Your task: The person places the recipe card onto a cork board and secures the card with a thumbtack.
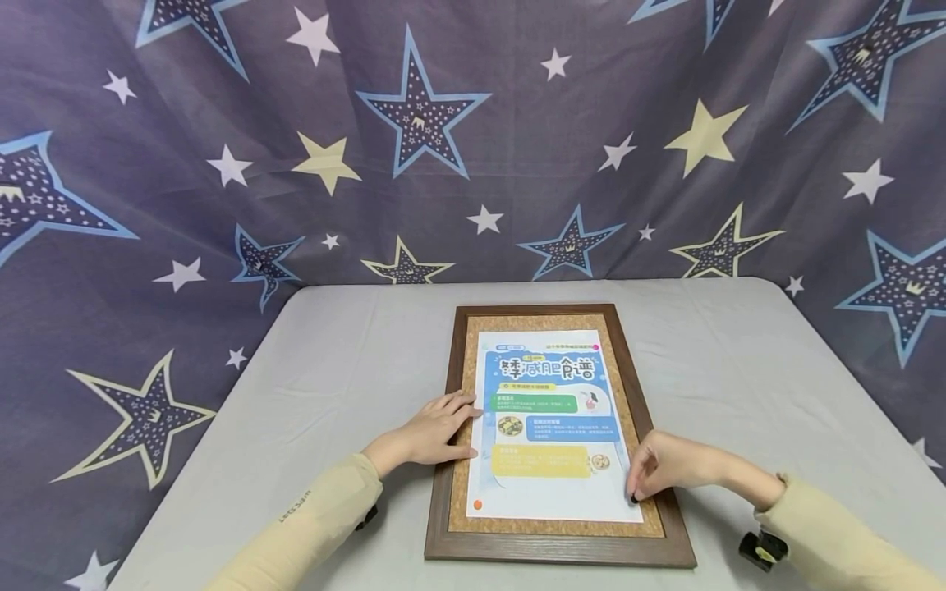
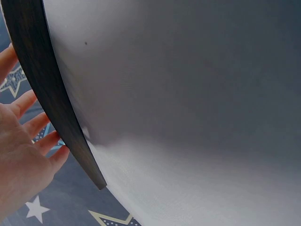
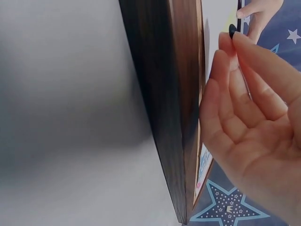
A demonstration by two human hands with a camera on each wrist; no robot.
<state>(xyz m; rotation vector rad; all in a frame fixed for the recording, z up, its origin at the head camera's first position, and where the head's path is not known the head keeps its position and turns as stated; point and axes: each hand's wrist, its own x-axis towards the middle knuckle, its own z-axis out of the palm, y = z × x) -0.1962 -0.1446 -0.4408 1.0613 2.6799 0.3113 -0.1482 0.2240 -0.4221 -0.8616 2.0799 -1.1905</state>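
A printed poster (image 1: 554, 499) with Chinese text lies on a cork board (image 1: 532, 526) in a dark brown wooden frame (image 1: 562, 548). My right hand (image 1: 668, 464) pinches a black thumbtack (image 3: 232, 31) between thumb and fingertip at the poster's lower right corner. Whether its point is in the cork is hidden. My left hand (image 1: 432, 432) rests on the frame's left side with fingers spread, their tips at the poster's left edge. An orange thumbtack (image 1: 477, 505) marks the lower left corner and a pink thumbtack (image 1: 595, 347) the upper right one.
The board lies flat on a table with a pale grey cover (image 1: 332, 369). Behind and beside the table hangs a dark curtain (image 1: 517, 148) printed with stars. A black strap device (image 1: 763, 550) is worn at my right wrist.
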